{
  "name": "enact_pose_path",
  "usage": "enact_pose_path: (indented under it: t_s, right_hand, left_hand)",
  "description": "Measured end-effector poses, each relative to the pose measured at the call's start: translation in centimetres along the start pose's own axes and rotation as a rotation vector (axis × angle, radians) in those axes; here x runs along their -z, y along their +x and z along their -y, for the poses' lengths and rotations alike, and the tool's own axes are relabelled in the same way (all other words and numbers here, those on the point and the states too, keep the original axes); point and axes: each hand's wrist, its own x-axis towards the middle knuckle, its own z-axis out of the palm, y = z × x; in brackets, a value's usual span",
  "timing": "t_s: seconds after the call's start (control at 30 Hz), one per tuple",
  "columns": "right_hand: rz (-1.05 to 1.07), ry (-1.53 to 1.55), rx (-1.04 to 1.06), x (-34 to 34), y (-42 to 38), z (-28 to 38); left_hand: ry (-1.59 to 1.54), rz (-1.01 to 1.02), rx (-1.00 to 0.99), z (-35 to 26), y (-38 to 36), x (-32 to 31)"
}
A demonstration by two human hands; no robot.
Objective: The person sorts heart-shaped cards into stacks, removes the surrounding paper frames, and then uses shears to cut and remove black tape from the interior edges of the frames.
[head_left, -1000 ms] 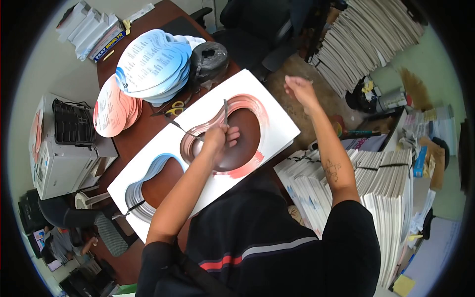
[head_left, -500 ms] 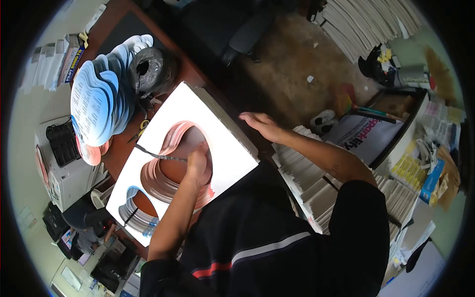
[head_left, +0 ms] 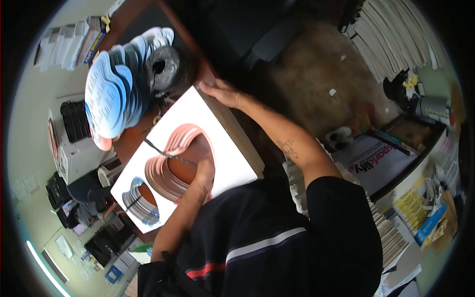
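Note:
A thick stack of white die-cut sheets (head_left: pixel 225 166) stands tilted before me, with large rounded openings through it. Pink printing edges the larger opening and blue the smaller one. A dark strap (head_left: pixel 168 156) crosses the large opening. My left hand (head_left: pixel 205 173) reaches into that opening and grips the stack by its inner edge, fingers partly hidden. At the upper corner, my right hand (head_left: pixel 221 93) holds the stack's outer side. Beyond it lie fanned blue shaped cut-outs (head_left: pixel 111 94) and a roll of grey plastic wrap (head_left: pixel 170 68) on the brown desk (head_left: pixel 136 133).
A white printer (head_left: pixel 81 153) stands past the desk at left. Another person (head_left: pixel 89 216) sits at the lower left. To the right are stacked sheets (head_left: pixel 391 37), a framed sign (head_left: pixel 371 158), shoes (head_left: pixel 339 137) and paper scraps on the floor. A dark chair (head_left: pixel 274 42) is at the top.
My right hand has moved from beside the stack up to its upper corner and now touches it. My left hand stays in the large opening. The view has shifted slightly.

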Motion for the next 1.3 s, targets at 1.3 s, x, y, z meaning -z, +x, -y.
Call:
enact_pose_path:
  t_s: [1.3]
  right_hand:
    - [-0.214, -0.483, -0.152, -1.8, -0.9, 0.0]
  left_hand:
    - [-0.048, 0.208, 0.041, 1.1, -0.8, 1.0]
